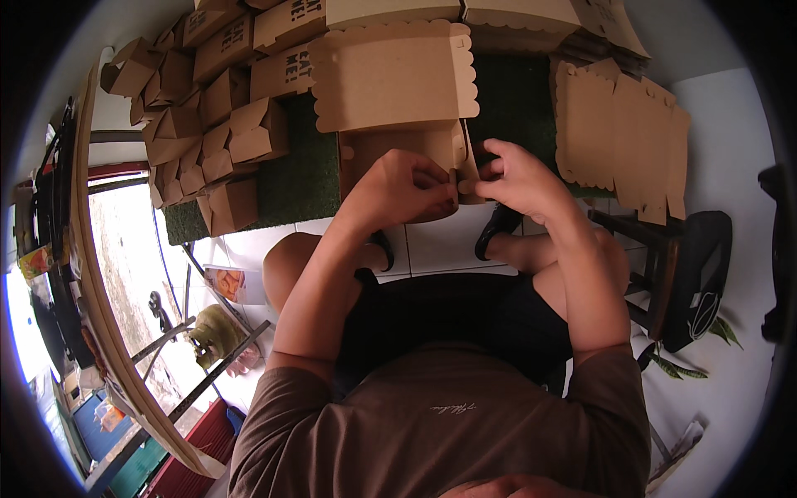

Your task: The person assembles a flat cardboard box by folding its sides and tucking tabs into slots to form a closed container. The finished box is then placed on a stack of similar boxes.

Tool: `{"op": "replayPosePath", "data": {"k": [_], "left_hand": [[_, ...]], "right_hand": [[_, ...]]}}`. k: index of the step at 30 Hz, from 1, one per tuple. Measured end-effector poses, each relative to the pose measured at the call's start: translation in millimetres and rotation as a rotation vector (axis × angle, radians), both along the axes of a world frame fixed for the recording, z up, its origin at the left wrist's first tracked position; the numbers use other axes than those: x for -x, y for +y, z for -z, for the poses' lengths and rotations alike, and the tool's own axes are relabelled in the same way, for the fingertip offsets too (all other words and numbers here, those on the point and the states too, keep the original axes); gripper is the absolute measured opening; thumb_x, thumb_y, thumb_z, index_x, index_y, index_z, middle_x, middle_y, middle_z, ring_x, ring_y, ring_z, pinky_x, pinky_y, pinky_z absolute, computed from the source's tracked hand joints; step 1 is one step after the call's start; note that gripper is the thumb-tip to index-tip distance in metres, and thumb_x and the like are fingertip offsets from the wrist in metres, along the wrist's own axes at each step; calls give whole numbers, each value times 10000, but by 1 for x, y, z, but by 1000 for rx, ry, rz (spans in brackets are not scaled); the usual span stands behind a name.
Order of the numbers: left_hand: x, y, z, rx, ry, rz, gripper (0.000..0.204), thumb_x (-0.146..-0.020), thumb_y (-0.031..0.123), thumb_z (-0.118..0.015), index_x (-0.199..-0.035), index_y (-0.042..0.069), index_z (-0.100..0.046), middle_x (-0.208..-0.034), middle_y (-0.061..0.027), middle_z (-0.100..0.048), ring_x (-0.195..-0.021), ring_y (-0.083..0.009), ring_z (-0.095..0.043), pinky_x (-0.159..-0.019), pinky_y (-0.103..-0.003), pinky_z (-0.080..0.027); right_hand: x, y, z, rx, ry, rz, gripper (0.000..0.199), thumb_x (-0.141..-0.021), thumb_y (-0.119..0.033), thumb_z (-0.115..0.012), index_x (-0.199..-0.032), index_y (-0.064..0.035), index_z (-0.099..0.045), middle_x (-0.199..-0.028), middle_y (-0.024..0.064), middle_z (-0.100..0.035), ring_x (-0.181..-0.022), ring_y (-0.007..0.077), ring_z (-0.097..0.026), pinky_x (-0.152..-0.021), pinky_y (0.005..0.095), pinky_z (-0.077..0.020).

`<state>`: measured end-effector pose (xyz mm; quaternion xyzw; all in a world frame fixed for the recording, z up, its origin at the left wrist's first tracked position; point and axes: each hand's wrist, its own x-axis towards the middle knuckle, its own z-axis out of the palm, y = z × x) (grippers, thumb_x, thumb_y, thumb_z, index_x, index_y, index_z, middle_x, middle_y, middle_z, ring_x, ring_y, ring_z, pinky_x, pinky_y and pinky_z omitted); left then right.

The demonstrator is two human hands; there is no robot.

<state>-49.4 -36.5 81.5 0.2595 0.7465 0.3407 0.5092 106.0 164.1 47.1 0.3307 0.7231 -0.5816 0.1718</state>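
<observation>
- Head view: the left hand (398, 184) sits at centre frame, fingers curled, pinching the near edge of a half-folded box (397, 108).
- The right hand (516, 178) is just beside it, touching at the fingertips, thumb and fingers closed on a small flap of the same box.
- The box is brown card with a scalloped lid (390, 75) standing open above the hands; its body lies under the left hand, at upper centre of the frame.
- It rests on a green mat (299, 178) that spreads across the upper middle of the frame.
- To the right of the hands, a stack of flat blanks (618, 141) with scalloped edges lies partly on the mat, partly over the white floor (722, 124).
- At upper left, a heap of folded boxes (199, 116) piles up, some showing print, some tipped on their sides.
- More card pieces (531, 17) lie along the top edge.
- Below the hands, the person's bare knees and dark shoes (496, 228) show on white tile; a brown shirt fills the lower centre.
- A dark stool (656, 266) and black bag (701, 282) stand at right, with green leaves (677, 365) beneath.
- A curved wooden rail (108, 332) runs down the left side.
</observation>
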Motion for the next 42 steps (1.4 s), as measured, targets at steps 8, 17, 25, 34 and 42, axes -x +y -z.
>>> {"op": "replayPosePath", "data": {"k": [8, 17, 25, 34, 42], "left_hand": [[1, -1, 7, -13, 2, -26, 362, -951, 285, -920, -1143, -17, -866, -1037, -146, -903, -978, -191, -865, -945, -332, -645], [3, -2, 10, -50, 62, -20, 582, -928, 286, -931, -1400, -4, -753, -1178, -126, -886, -1161, -216, -829, -1059, -363, -610], [0, 0, 10, -97, 66, -23, 575, -897, 222, -934, -1364, -53, -741, -1110, -138, -884, -1081, -220, -839, -1000, -362, -626], [3, 0, 11, -68, -3, -2, 516, -957, 211, -918, -1417, 19, -785, -1144, -87, -874, -1106, -176, -828, -1010, -346, -631], [1, 0, 12, -88, -34, -22, 523, -982, 226, -905, -1456, 41, -781, -1218, -110, -870, -1154, -189, -830, -1030, -338, -637]], "right_hand": [[2, -3, 0, -10, -9, 42, 965, -918, -47, -825, -1752, 120, -371, -1302, 231, -810, -1087, 226, -775, -888, 346, -600], [1, 1, -3, 31, -50, 19, 1043, -888, -127, -847, -1776, 103, -349, -1470, 266, -750, -1258, 304, -776, -968, 370, -629], [2, 3, 7, 71, 7, 18, 1053, -876, -113, -856, -1768, 123, -347, -1447, 267, -760, -1254, 311, -774, -1007, 372, -619], [4, -2, 3, 62, 10, 29, 1076, -868, -118, -883, -1766, 129, -343, -1439, 281, -755, -1254, 321, -775, -1032, 383, -615], [5, -4, -11, 114, -19, 80, 1000, -961, -147, -851, -1762, 139, -324, -1383, 281, -754, -1096, 289, -819, -895, 371, -679]]}}
